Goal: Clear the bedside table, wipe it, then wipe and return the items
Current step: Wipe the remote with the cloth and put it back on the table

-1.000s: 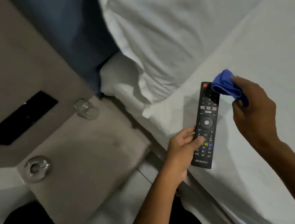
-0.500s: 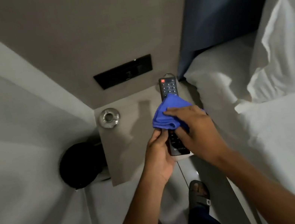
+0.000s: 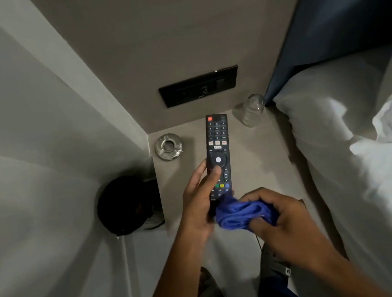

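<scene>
One remote [image 3: 218, 149] in left hand [image 3: 200, 200] — cloth [image 3: 240, 212] in right hand [image 3: 277, 212]

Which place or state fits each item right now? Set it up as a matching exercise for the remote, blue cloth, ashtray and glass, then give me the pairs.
Column one:
1. remote
2. blue cloth
3. ashtray
4. glass

Column two:
A. bunched in the right hand
B. on the bedside table, back corner nearest the bed
C. held in the left hand, buttons up
D. on the table, back corner nearest the wall

Pairs: 1-C, 2-A, 3-D, 4-B
</scene>
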